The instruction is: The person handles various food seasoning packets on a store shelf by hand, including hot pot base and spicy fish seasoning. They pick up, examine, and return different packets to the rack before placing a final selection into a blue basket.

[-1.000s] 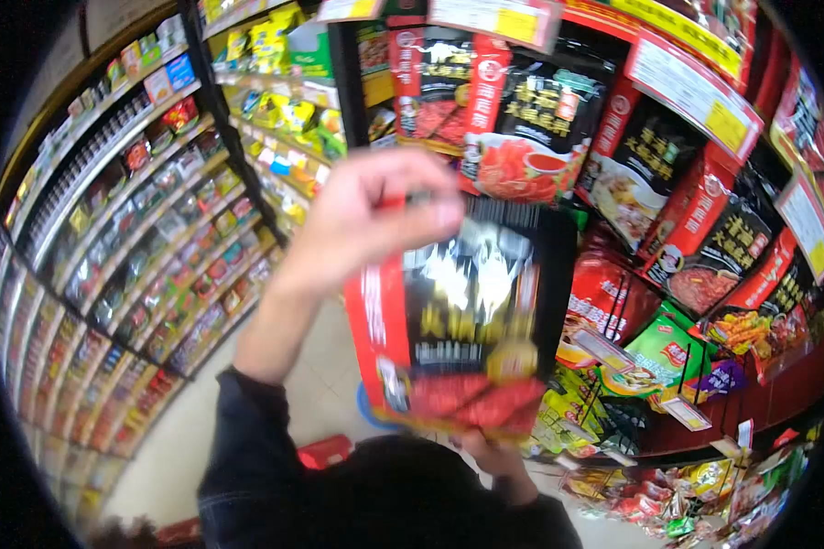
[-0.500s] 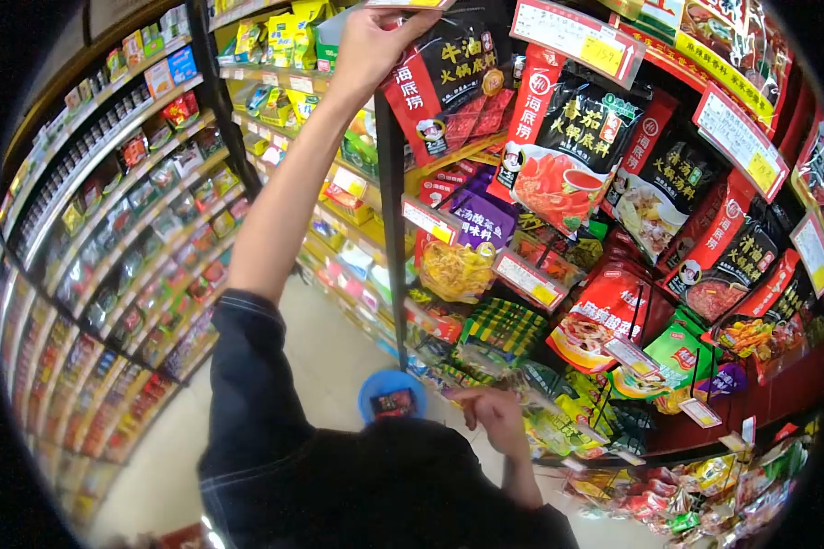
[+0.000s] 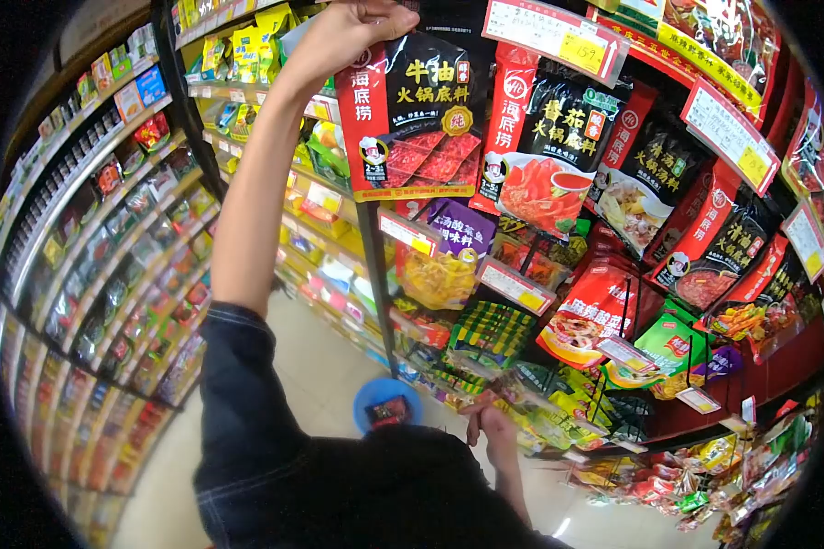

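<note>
Left hand: raised, fingers closed on top edge of red-black packet. Right hand: low, fingers loosely spread, empty.

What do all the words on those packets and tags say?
"海底捞": red strip of the packet that the left hand holds by its top.
"牛油火锅底料": that packet's black front.
"番茄火锅底料": the neighbouring packet.
Price tags and lower packets: too small or blurred to read.
</note>
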Demonstrator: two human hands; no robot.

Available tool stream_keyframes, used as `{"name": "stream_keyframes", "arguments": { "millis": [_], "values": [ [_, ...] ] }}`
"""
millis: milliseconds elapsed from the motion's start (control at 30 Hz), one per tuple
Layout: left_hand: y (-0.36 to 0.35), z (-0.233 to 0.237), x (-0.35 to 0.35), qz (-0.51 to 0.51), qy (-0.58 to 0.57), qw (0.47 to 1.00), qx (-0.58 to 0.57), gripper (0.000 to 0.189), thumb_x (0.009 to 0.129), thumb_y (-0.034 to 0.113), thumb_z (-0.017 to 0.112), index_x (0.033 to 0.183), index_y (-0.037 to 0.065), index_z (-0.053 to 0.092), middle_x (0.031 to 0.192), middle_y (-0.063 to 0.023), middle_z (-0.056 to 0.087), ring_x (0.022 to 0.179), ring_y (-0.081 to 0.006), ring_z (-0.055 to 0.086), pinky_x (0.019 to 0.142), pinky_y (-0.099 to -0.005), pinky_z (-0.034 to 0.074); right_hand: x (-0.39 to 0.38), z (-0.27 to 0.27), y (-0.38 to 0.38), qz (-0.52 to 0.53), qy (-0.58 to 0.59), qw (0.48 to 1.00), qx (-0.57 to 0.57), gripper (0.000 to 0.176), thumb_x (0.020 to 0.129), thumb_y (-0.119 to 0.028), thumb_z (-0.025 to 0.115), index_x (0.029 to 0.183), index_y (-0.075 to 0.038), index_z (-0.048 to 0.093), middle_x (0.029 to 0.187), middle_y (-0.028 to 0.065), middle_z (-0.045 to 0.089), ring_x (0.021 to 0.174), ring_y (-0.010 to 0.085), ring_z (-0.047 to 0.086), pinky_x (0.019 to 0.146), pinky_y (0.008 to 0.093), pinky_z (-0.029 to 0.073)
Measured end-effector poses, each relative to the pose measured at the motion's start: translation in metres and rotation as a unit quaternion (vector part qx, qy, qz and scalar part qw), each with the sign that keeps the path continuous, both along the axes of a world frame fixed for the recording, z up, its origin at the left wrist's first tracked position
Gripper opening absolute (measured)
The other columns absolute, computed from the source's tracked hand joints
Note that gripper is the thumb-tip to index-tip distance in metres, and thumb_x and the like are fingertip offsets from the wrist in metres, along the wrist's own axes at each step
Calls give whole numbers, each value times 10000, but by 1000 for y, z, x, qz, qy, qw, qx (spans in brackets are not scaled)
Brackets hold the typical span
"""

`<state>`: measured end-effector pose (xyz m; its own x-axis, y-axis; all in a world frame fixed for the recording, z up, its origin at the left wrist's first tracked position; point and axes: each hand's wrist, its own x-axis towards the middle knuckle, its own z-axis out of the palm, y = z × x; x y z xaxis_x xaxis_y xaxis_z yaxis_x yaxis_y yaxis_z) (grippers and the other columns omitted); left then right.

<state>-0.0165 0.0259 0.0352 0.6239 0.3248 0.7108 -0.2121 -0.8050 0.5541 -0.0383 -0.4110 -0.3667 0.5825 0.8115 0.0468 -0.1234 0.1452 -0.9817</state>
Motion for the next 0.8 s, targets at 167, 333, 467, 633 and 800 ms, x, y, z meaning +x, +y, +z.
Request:
{"name": "stream_keyframes", "arguments": {
  "millis": [167,333,467,633,800],
  "values": [
    [-9,3,-1,-4,23,999,-25,287,907,306,736,1059,64,745,985,-5,735,874,-63,640,832,-227,490,6,-8,-2,-7,-5,1000,3,485,1078,-340,426,981,77,654,715,66,579,577,124,524,591,270,433],
    [-44,7,-9,-11,-28,999,-19,318,918,119,684,1220,18,684,1109,-61,726,965,-112,642,869,-253,501,4,-5,1,-4,5,1000,2,490,1078,-347,426,1009,80,656,703,56,563,567,129,523,584,272,426],
    [-43,7,-9,-84,-56,995,-21,405,902,-5,642,1306,9,635,1209,-71,701,1065,-150,626,936,-270,489,2,-2,0,2,19,1000,9,515,1074,-383,425,1028,76,654,682,49,548,563,128,519,577,266,415],
    [2,-7,-2,16,-15,999,-29,295,963,208,672,1193,24,690,1103,-27,722,948,-86,639,861,-242,488,6,-7,-5,-9,32,999,24,527,1073,-404,417,1054,69,650,646,40,532,558,129,522,573,264,419],
    [12,-15,11,65,-50,994,71,268,972,177,648,1177,13,700,1088,-57,750,1005,-117,667,875,-276,508,6,-7,-8,-27,42,999,20,516,1074,-398,413,1046,59,651,632,36,530,548,133,521,557,271,427]
  ]
}}
